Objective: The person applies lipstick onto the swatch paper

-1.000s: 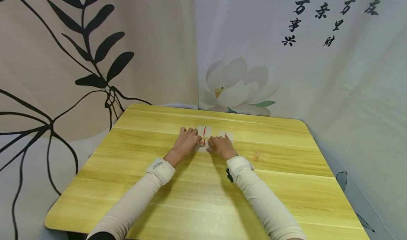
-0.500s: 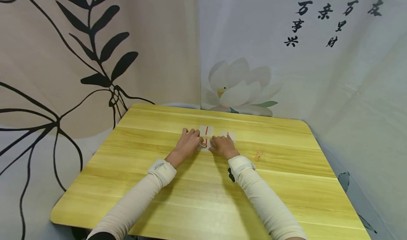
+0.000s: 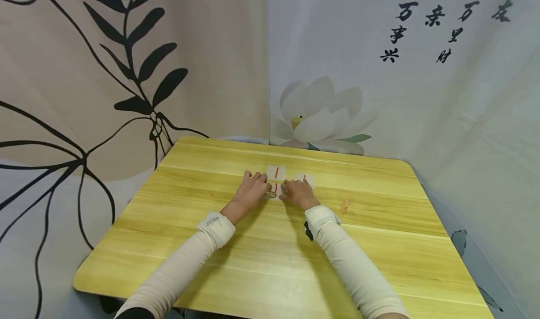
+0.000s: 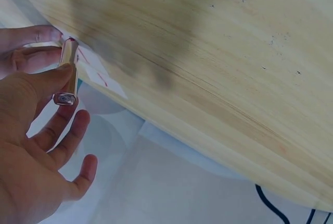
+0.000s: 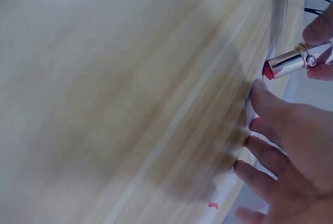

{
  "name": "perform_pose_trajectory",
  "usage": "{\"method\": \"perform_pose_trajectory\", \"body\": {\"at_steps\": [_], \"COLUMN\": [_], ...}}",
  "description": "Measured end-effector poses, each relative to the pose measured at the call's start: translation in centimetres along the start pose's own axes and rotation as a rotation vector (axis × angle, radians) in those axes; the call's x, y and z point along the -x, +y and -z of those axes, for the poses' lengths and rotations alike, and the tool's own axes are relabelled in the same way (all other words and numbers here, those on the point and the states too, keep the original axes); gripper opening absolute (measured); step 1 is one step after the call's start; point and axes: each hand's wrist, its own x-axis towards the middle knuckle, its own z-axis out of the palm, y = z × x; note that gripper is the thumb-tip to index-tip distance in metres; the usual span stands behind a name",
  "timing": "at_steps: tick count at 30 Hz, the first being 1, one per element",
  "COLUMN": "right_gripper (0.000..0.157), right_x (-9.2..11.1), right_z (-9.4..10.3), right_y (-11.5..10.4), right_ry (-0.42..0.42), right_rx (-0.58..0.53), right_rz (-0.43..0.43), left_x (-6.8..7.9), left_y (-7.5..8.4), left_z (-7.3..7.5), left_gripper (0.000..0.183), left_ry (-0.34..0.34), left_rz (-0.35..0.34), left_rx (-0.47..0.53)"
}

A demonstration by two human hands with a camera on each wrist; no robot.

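Observation:
My left hand pinches a gold lipstick between thumb and fingers, its other fingers spread apart. The red tip of the lipstick touches or almost touches a small white paper piece that bears a red stroke. Opposite it, my right hand rests its fingertips at the right side of that paper. In the right wrist view, the thumb of the right hand lies close to the lipstick tip, and its fingers are gently bent around nothing.
Just behind lies a second white piece with a red stroke. A third marked piece sits behind the right hand. A small orange-tinted, see-through item lies farther right on the wooden table. Printed curtains hang behind.
The lipstick has shifted slightly toward me along the paper, and more of the red stroke shows. The right hand stays in place. The head view has turned slightly left.

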Motion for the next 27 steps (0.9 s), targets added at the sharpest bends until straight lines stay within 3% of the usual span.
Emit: {"method": "perform_pose_trajectory", "body": {"at_steps": [12, 17, 21, 27], "right_gripper": [0.02, 0.021, 0.022, 0.023], "right_x": [0.4, 0.1, 0.1, 0.9], "right_z": [0.8, 0.6, 0.6, 0.4], "right_y": [-0.4, -0.6, -0.7, -0.3], "right_ry": [0.019, 0.017, 0.011, 0.045], "right_rx": [-0.008, -0.019, -0.025, -0.039], "right_rz": [0.01, -0.006, -0.003, 0.013], "left_x": [0.3, 0.8, 1.0, 1.5], "left_y": [0.0, 0.2, 0.2, 0.2], "left_z": [-0.1, -0.1, 0.2, 0.3], "left_gripper": [0.016, 0.016, 0.016, 0.016], "left_ry": [0.012, -0.015, -0.039, 0.004], "left_rz": [0.008, 0.028, 0.068, 0.157], "left_rx": [-0.022, -0.028, 0.005, 0.122]}}
